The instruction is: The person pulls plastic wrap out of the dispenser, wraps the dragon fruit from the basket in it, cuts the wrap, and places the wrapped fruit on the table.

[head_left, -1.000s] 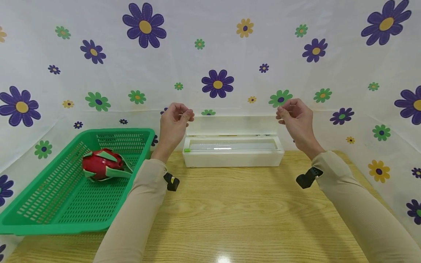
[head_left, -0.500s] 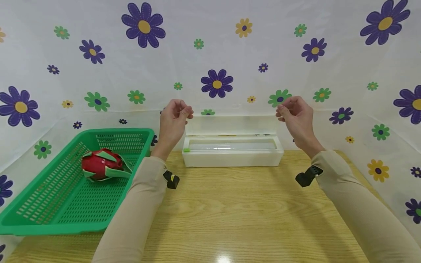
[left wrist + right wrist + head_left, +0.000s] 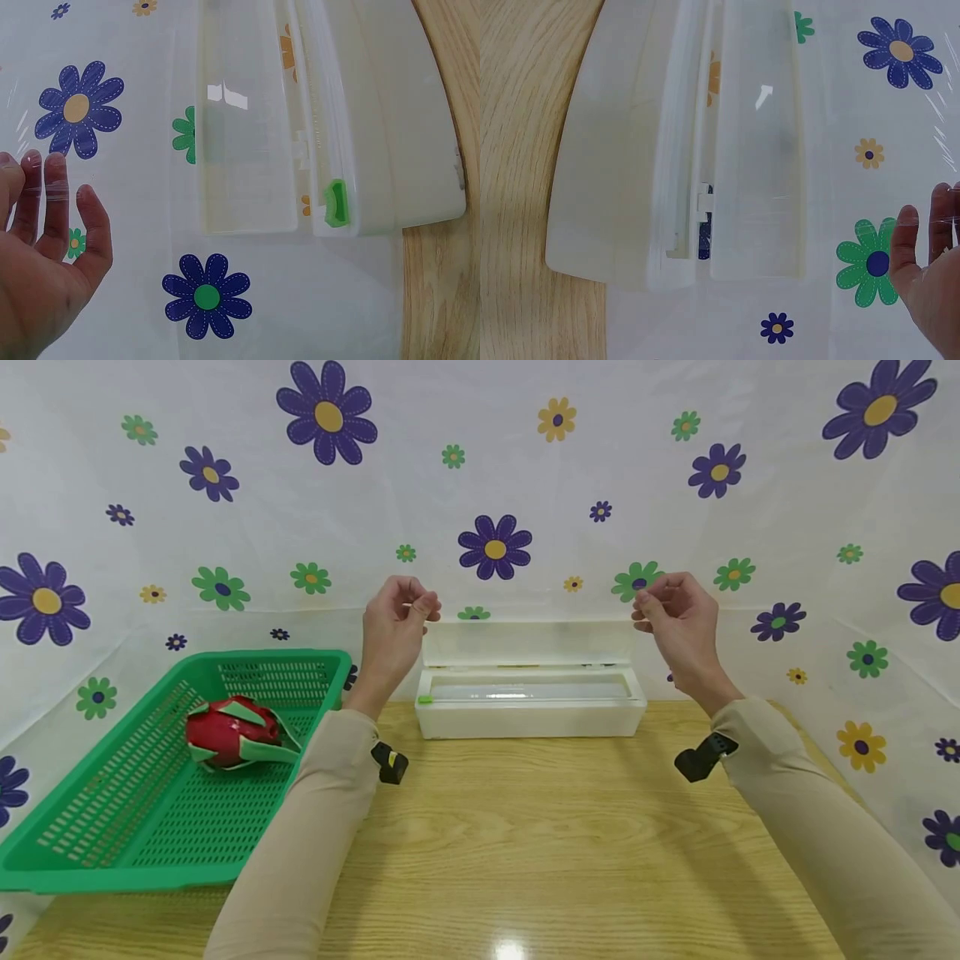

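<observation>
My left hand (image 3: 393,635) and right hand (image 3: 684,631) are raised level with each other at the two ends of a white cling film dispenser (image 3: 528,722). Each pinches a corner of clear cling film (image 3: 21,124) between thumb and fingers. Glare streaks and fine creases show the film (image 3: 941,142) across the fingers in both wrist views; in the head view it barely shows. Behind the box its lid (image 3: 525,646) stands tipped back. A green slide cutter (image 3: 337,202) sits at the box's left end. The roll inside shows only as a pale, shiny strip.
To the left stands a green perforated basket (image 3: 172,878), holding a red dragon fruit (image 3: 225,731) with green scales. My left forearm overlaps its right rim. A white flower-patterned sheet (image 3: 540,468) rises behind the wooden table (image 3: 525,843) and at both sides.
Both hands have risen slightly, keeping about the same distance apart and their pinch on the film. Dispenser, basket and dragon fruit stay in place; the head view shifts a little.
</observation>
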`<action>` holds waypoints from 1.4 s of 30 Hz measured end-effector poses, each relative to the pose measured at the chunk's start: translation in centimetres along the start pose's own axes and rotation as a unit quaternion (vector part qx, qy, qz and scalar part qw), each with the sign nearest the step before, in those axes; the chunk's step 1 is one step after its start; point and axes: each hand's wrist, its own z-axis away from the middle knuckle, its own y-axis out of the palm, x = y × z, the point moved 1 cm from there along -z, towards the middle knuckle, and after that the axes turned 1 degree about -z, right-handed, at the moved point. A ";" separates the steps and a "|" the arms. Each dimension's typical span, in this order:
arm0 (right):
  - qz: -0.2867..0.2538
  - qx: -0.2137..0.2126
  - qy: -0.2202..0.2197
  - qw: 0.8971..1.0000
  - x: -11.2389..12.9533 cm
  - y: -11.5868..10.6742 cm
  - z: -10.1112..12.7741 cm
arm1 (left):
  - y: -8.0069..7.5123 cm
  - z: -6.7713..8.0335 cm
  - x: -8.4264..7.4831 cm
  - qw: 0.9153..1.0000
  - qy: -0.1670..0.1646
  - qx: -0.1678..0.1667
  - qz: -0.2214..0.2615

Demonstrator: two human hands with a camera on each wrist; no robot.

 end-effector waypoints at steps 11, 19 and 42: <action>-0.014 -0.002 0.000 1.000 0.2 0.0 -0.2 | -0.3 -0.1 -0.3 1.000 0.007 -0.003 0.006; -0.021 -0.007 0.001 1.000 0.5 0.1 -0.3 | -0.5 -0.1 -0.6 1.000 0.013 0.001 0.008; -0.014 -0.021 0.012 1.000 1.6 0.2 -0.7 | -1.1 -0.5 -1.8 1.000 0.016 0.008 0.004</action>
